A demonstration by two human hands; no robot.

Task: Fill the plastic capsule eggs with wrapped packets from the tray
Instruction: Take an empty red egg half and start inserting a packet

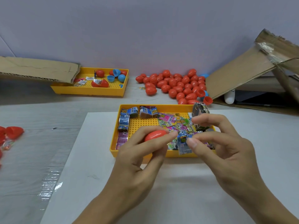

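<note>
While left hand (139, 152) grips red egg (155, 134), tray packets (146, 111) read "DINO".

We can't see most of the red egg (155, 135); the left hand (140, 159) wraps it, so whether it's whole or a half stays unclear. The blue packet (183, 144) pinched by the right hand (226, 147) is blurred, its print unreadable. At nine o'clock, red shells (11, 132) run off the edge. At two o'clock the cardboard box (252, 73) is cropped. At eleven o'clock, a cardboard sheet (37, 70) covers the far tray (90, 91) corner.
</note>
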